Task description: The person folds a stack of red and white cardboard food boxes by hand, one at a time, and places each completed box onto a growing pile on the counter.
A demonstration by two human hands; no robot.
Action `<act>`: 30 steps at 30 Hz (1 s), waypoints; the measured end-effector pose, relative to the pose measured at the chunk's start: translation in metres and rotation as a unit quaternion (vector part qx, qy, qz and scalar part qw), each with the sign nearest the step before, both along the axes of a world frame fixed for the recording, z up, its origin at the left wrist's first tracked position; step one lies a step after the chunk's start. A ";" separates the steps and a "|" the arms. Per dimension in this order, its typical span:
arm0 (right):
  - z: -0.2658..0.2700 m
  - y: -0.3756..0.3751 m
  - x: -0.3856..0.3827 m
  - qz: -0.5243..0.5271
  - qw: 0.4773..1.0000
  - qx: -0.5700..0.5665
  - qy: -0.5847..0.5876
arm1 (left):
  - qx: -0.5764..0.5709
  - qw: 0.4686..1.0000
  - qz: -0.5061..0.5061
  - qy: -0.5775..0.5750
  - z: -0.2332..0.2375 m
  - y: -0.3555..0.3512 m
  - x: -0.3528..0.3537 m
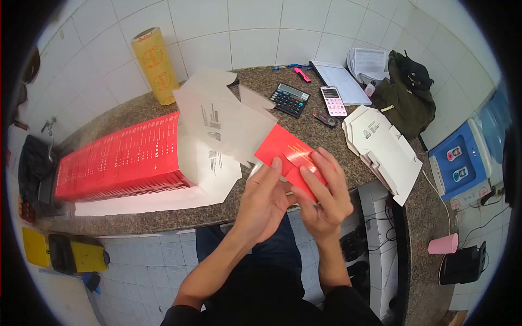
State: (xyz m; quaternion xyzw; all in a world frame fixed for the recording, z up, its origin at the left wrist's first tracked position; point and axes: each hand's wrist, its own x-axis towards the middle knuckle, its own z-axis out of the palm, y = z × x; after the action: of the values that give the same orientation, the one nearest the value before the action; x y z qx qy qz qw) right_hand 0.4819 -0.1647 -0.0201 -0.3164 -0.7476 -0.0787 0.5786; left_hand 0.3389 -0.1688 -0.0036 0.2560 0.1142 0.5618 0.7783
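Note:
A cardboard box blank (pixel 231 122), pale inside with printed text and red on its near part, is held between my hands above the counter edge. My left hand (pixel 262 204) grips the red part's left side, thumb on top and fingers underneath. On the right, my right hand (pixel 328 204) presses its fingers onto the red panel, beside a fold or slit. The far flaps are slightly blurred. Left of the blank lies a long row of red printed box blanks (pixel 119 160), tightly stacked, with pale sheets at its right end.
A yellow film roll (pixel 155 68) stands by the tiled wall. Behind the blank are a calculator (pixel 291 99), a phone (pixel 333 101), a pink highlighter (pixel 302 75) and a clipboard (pixel 341 81). Folded white cartons (pixel 383 149), a dark green bag (pixel 405 98) and a blue water dispenser (pixel 459 157) sit right.

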 end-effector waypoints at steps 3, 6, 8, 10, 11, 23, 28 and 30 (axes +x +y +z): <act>-0.003 -0.006 -0.015 -0.082 0.997 -0.010 -0.005 | -0.001 0.999 0.029 0.018 0.002 -0.003 0.001; 0.002 -0.018 -0.023 -0.112 0.993 -0.032 -0.023 | 0.060 0.990 0.084 0.101 0.001 -0.003 -0.004; 0.000 -0.022 -0.015 -0.003 0.993 -0.107 0.054 | 0.110 0.973 0.124 0.161 -0.002 -0.001 -0.011; 0.004 -0.018 -0.007 -0.019 0.987 -0.134 0.090 | 0.137 0.952 0.075 0.265 -0.007 0.000 -0.026; 0.008 -0.013 -0.003 -0.035 0.978 -0.161 0.125 | 0.139 0.943 0.040 0.301 -0.005 -0.003 -0.029; 0.021 -0.003 0.004 -0.016 0.976 -0.202 0.080 | 0.336 0.708 0.249 0.569 -0.005 0.014 -0.029; 0.037 -0.020 0.003 0.054 0.939 -0.341 0.015 | 0.230 0.828 0.292 0.420 -0.001 0.017 -0.029; 0.037 -0.023 0.001 0.065 0.934 -0.351 0.013 | 0.261 0.816 0.260 0.446 0.002 0.013 -0.036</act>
State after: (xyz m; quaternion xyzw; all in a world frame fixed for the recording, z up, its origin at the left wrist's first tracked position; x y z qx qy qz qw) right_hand 0.4828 -0.1874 0.0172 -0.4515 -0.7385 0.2310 0.4443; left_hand 0.3025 -0.1559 -0.0014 0.6326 0.3600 0.5768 0.3709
